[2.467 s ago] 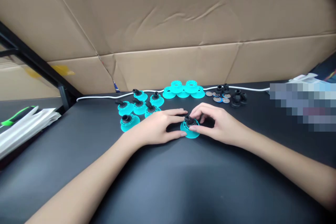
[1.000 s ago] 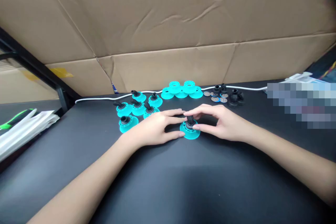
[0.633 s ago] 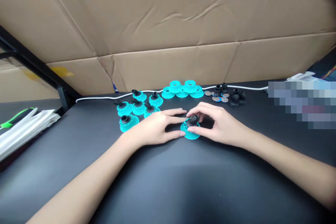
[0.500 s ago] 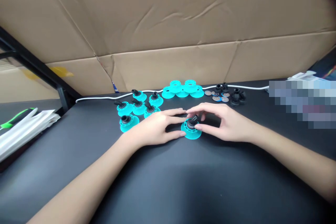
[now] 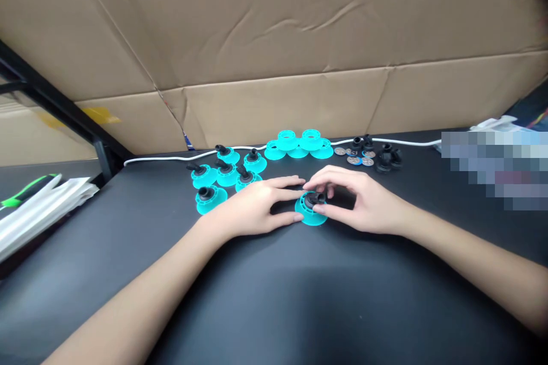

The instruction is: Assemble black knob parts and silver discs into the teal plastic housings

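A turquoise flared plastic base (image 5: 312, 219) stands on the black table in front of me, with a black elbow fitting (image 5: 315, 199) seated in its top. My left hand (image 5: 259, 205) steadies the base from the left, thumb at its near side and fingers along its far side. From the right, my right hand (image 5: 363, 199) has its thumb against the black fitting, its forefinger curled over the far side. Part of the fitting is hidden by these fingers. Beyond my left hand stand several similar turquoise bases (image 5: 211, 201) with black fittings in them.
At the back, several bare turquoise bases (image 5: 297, 149) are stacked. Right of them lie small round discs (image 5: 354, 160) and loose black fittings (image 5: 387, 157). A white cable (image 5: 171, 159) runs along the cardboard wall (image 5: 278, 102). Papers (image 5: 51, 205) and a green-black tool (image 5: 32, 191) lie left.
The black fitting's spout has turned from pointing up and away to pointing more to the right. My right hand has shifted slightly left; my left hand stays at the base.
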